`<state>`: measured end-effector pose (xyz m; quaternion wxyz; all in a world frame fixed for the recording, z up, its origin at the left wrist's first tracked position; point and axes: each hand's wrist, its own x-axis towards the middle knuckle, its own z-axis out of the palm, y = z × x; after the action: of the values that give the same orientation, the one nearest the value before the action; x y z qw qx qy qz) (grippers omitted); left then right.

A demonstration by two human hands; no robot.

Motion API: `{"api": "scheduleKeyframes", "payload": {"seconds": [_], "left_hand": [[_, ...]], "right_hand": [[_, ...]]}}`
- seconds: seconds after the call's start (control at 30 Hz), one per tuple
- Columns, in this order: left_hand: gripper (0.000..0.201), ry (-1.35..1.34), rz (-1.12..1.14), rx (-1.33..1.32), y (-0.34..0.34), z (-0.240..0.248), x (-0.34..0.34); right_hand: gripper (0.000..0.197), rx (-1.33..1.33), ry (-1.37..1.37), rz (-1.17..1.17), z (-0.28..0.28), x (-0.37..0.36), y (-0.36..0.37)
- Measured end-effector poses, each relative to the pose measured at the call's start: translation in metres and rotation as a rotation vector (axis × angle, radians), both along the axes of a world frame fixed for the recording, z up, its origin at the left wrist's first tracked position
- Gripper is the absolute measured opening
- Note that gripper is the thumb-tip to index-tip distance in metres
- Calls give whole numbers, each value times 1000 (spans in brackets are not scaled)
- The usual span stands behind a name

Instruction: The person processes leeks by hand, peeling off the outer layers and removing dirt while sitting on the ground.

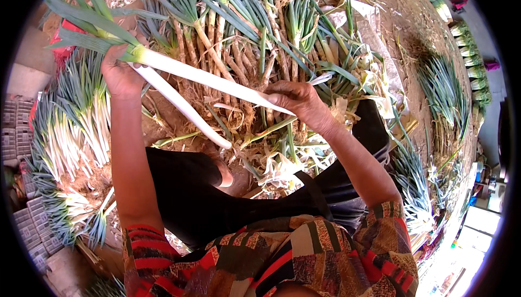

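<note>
My left hand [120,75] is closed around two long green onions just below their green leaves. One green onion [201,75] slants across to the right, its white stem smooth and bare of dry skin. The other green onion [182,106] hangs lower, its white end above my knee. At the root end of the upper one, my right hand [298,100] pinches with thumb and fingers. Beneath both hands lies a heap of unpeeled green onions [239,53] with brown, soil-stained stems and roots. Peeled-off skins [290,164] litter the ground between my legs.
White-stemmed green onions [81,118] stand bunched at the left, beside grey bricks [35,221]. More green onions [445,91] lie in heaps along the right, with tied bundles [475,64] in a row farther out. Pale sheeting [374,20] lies beside the central heap.
</note>
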<state>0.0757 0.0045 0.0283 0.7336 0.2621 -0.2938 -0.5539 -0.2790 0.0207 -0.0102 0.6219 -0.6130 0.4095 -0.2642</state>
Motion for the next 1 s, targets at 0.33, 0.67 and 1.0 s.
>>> {"api": "scheduleKeyframes", "payload": {"seconds": [0.33, 0.67, 1.0], "left_hand": [[33, 96, -238, -106, 1, -3, -11], [34, 52, -178, -132, 7, 4, 11], [27, 86, 120, 23, 0, 6, 20]], "right_hand": [[27, 506, 116, 368, -19, 7, 3], [16, 860, -770, -496, -93, -82, -29], [38, -488, 970, -466, -103, -177, -24]]}}
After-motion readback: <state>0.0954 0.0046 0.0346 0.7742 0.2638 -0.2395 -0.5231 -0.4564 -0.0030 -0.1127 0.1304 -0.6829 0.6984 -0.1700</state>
